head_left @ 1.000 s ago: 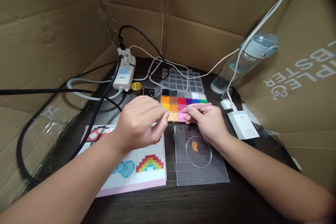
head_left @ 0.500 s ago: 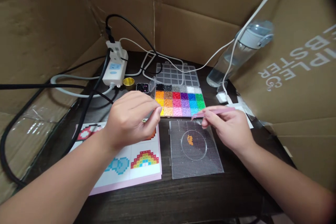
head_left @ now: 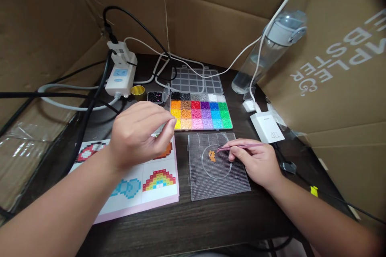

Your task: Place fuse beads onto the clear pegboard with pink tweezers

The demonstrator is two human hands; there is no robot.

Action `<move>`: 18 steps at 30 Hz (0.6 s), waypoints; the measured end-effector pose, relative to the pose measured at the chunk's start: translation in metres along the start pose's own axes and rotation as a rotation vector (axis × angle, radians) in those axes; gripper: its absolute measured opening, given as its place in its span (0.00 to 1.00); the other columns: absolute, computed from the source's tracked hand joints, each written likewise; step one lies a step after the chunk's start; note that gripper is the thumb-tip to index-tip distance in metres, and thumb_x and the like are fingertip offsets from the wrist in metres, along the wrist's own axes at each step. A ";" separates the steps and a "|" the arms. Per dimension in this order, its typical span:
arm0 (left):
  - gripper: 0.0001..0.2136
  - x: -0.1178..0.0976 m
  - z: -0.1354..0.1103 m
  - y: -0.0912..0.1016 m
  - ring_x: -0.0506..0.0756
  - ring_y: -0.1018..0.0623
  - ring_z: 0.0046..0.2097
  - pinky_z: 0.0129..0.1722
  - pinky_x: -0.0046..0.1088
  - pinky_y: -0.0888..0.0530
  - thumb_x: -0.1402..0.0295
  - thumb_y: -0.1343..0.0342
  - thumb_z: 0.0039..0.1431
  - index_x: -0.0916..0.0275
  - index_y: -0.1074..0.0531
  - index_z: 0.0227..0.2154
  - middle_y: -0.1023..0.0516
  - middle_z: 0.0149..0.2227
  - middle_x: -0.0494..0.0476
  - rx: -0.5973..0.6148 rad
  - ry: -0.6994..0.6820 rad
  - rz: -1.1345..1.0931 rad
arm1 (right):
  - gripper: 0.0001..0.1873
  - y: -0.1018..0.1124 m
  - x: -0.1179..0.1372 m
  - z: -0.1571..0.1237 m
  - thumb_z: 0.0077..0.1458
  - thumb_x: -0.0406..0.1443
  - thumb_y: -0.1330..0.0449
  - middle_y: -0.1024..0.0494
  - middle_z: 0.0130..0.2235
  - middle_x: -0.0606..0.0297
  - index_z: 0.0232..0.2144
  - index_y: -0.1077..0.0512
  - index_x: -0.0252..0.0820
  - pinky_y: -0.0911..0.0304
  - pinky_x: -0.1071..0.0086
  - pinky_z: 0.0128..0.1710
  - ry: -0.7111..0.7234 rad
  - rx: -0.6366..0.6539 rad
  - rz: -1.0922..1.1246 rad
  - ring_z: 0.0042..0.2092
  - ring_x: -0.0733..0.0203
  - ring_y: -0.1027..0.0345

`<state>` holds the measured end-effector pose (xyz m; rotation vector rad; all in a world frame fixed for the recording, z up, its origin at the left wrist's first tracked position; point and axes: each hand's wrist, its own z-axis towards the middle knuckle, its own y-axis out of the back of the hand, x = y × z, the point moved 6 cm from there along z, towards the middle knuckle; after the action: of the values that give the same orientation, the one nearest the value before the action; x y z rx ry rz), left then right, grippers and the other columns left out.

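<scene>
My right hand [head_left: 256, 162] grips pink tweezers [head_left: 243, 146], whose tips are beside a small patch of orange beads [head_left: 212, 156] on the clear pegboard [head_left: 200, 188]. A faint circle surrounds the patch. My left hand [head_left: 140, 134] is raised over the pattern sheet [head_left: 167, 198], thumb and fingers pinched together; what they hold, if anything, is hidden. Printed pixel pictures, among them a rainbow and a blue bow, show on the sheet, partly covered by that hand and arm. Behind the pegboard is a sectioned bead box [head_left: 205, 129] sorted by colour, its lid open.
At the back left are a white power strip [head_left: 122, 78], a gold cup [head_left: 138, 91] and a small box of dark beads [head_left: 155, 97]. A water bottle [head_left: 259, 62] and white charger [head_left: 267, 126] stand right. Cables cross the table; cardboard walls surround it.
The tweezers have come down from near the bead box to the orange patch on the pegboard. My left hand keeps its pinch. The whole view has shifted slightly.
</scene>
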<state>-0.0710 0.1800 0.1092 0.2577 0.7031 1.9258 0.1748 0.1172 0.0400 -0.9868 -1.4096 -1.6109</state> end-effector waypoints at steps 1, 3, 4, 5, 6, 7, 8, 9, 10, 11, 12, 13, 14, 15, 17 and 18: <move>0.06 0.000 0.000 0.000 0.56 0.20 0.31 0.33 0.39 0.21 0.75 0.43 0.56 0.56 0.27 0.32 0.21 0.29 0.53 0.009 0.009 -0.005 | 0.15 0.000 0.000 0.000 0.57 0.37 0.39 0.16 0.32 0.59 0.20 0.21 0.43 0.26 0.70 0.28 -0.005 0.004 0.005 0.30 0.59 0.21; 0.06 0.000 0.000 -0.001 0.56 0.21 0.31 0.34 0.39 0.21 0.75 0.44 0.56 0.56 0.27 0.32 0.21 0.29 0.52 0.018 0.022 -0.008 | 0.16 -0.001 0.000 -0.001 0.57 0.37 0.38 0.16 0.32 0.59 0.19 0.21 0.44 0.26 0.71 0.27 -0.010 0.003 0.016 0.29 0.60 0.21; 0.06 0.000 0.000 -0.001 0.56 0.21 0.31 0.34 0.39 0.21 0.75 0.44 0.56 0.56 0.27 0.32 0.21 0.29 0.52 0.018 0.023 -0.007 | 0.16 -0.002 0.000 -0.001 0.56 0.38 0.38 0.15 0.33 0.59 0.19 0.21 0.44 0.26 0.71 0.27 -0.010 0.000 0.022 0.29 0.60 0.22; 0.06 0.000 -0.001 -0.001 0.56 0.21 0.31 0.34 0.39 0.21 0.75 0.43 0.56 0.56 0.27 0.32 0.21 0.29 0.53 0.017 0.020 -0.007 | 0.15 -0.002 0.000 -0.001 0.56 0.38 0.38 0.15 0.33 0.59 0.19 0.21 0.44 0.26 0.70 0.26 -0.008 -0.005 0.026 0.29 0.60 0.22; 0.06 0.000 -0.001 0.000 0.56 0.21 0.32 0.34 0.39 0.21 0.75 0.43 0.56 0.56 0.27 0.33 0.21 0.29 0.53 0.015 0.015 -0.007 | 0.14 -0.003 -0.001 -0.002 0.56 0.38 0.37 0.15 0.33 0.59 0.20 0.20 0.44 0.26 0.70 0.26 -0.005 -0.010 0.029 0.28 0.60 0.22; 0.06 -0.001 -0.001 0.000 0.56 0.21 0.31 0.34 0.39 0.21 0.76 0.42 0.55 0.57 0.27 0.33 0.21 0.29 0.54 0.012 0.007 -0.009 | 0.13 -0.003 -0.001 -0.002 0.56 0.38 0.37 0.15 0.32 0.59 0.22 0.19 0.44 0.26 0.70 0.26 -0.002 -0.014 0.031 0.27 0.61 0.22; 0.06 -0.001 -0.001 0.000 0.57 0.21 0.31 0.34 0.39 0.21 0.76 0.42 0.55 0.58 0.27 0.33 0.21 0.29 0.54 0.008 0.000 -0.011 | 0.11 -0.003 -0.001 -0.002 0.56 0.38 0.37 0.16 0.32 0.59 0.24 0.19 0.43 0.26 0.71 0.26 0.001 -0.018 0.033 0.27 0.61 0.23; 0.06 -0.001 -0.001 0.000 0.57 0.21 0.31 0.33 0.39 0.21 0.77 0.42 0.54 0.58 0.27 0.33 0.21 0.29 0.55 0.006 -0.007 -0.011 | 0.10 -0.003 -0.001 -0.002 0.56 0.38 0.37 0.16 0.32 0.60 0.25 0.18 0.43 0.26 0.71 0.25 0.002 -0.021 0.035 0.26 0.62 0.23; 0.06 -0.001 -0.001 0.000 0.57 0.21 0.31 0.33 0.39 0.22 0.77 0.42 0.54 0.58 0.27 0.32 0.21 0.29 0.55 0.004 -0.012 -0.010 | 0.10 -0.003 0.000 -0.002 0.55 0.38 0.37 0.16 0.32 0.60 0.26 0.18 0.43 0.26 0.71 0.25 0.001 -0.022 0.036 0.25 0.62 0.24; 0.06 -0.001 -0.001 0.000 0.57 0.21 0.31 0.33 0.39 0.22 0.77 0.42 0.54 0.59 0.27 0.32 0.21 0.28 0.55 0.001 -0.017 -0.008 | 0.10 -0.003 0.000 -0.002 0.55 0.37 0.37 0.16 0.32 0.60 0.25 0.19 0.43 0.26 0.72 0.25 -0.003 -0.019 0.036 0.25 0.63 0.24; 0.06 -0.001 -0.001 0.000 0.57 0.21 0.30 0.33 0.38 0.22 0.77 0.42 0.54 0.59 0.27 0.32 0.21 0.28 0.55 -0.002 -0.021 -0.005 | 0.11 -0.003 0.000 -0.002 0.55 0.36 0.38 0.15 0.32 0.60 0.23 0.19 0.43 0.26 0.72 0.26 -0.008 -0.015 0.036 0.25 0.63 0.24; 0.06 -0.001 0.000 0.000 0.57 0.21 0.30 0.33 0.38 0.22 0.77 0.41 0.54 0.59 0.27 0.32 0.21 0.28 0.55 -0.005 -0.024 -0.003 | 0.13 -0.003 0.001 -0.001 0.55 0.36 0.38 0.15 0.32 0.60 0.21 0.20 0.43 0.26 0.73 0.26 -0.013 -0.011 0.034 0.25 0.64 0.24; 0.06 -0.002 0.000 0.000 0.57 0.21 0.30 0.33 0.38 0.22 0.77 0.41 0.53 0.59 0.27 0.32 0.21 0.28 0.55 -0.008 -0.028 -0.001 | 0.14 -0.003 0.001 -0.001 0.55 0.36 0.38 0.15 0.32 0.60 0.19 0.21 0.43 0.26 0.73 0.26 -0.018 -0.007 0.032 0.25 0.64 0.24; 0.06 -0.002 -0.001 0.000 0.57 0.21 0.30 0.33 0.38 0.22 0.77 0.41 0.53 0.59 0.27 0.32 0.21 0.28 0.55 -0.012 -0.032 -0.001 | 0.15 -0.003 0.002 -0.001 0.55 0.35 0.39 0.15 0.32 0.60 0.18 0.22 0.43 0.26 0.73 0.26 -0.020 -0.006 0.030 0.26 0.64 0.24; 0.06 -0.002 -0.001 0.001 0.57 0.21 0.30 0.33 0.38 0.22 0.77 0.41 0.53 0.60 0.27 0.32 0.21 0.28 0.55 -0.016 -0.039 -0.004 | 0.15 -0.003 0.002 0.000 0.56 0.35 0.39 0.16 0.32 0.61 0.18 0.22 0.43 0.27 0.73 0.26 -0.023 -0.009 0.027 0.26 0.64 0.24; 0.06 -0.002 -0.001 0.001 0.57 0.21 0.30 0.33 0.38 0.22 0.77 0.41 0.53 0.60 0.27 0.32 0.21 0.28 0.55 -0.016 -0.041 -0.006 | 0.14 -0.002 0.002 0.000 0.56 0.35 0.39 0.16 0.31 0.61 0.19 0.21 0.43 0.27 0.73 0.26 -0.024 -0.013 0.027 0.25 0.64 0.24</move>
<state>-0.0709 0.1777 0.1092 0.2840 0.6609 1.9145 0.1715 0.1169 0.0413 -1.0314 -1.3980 -1.5952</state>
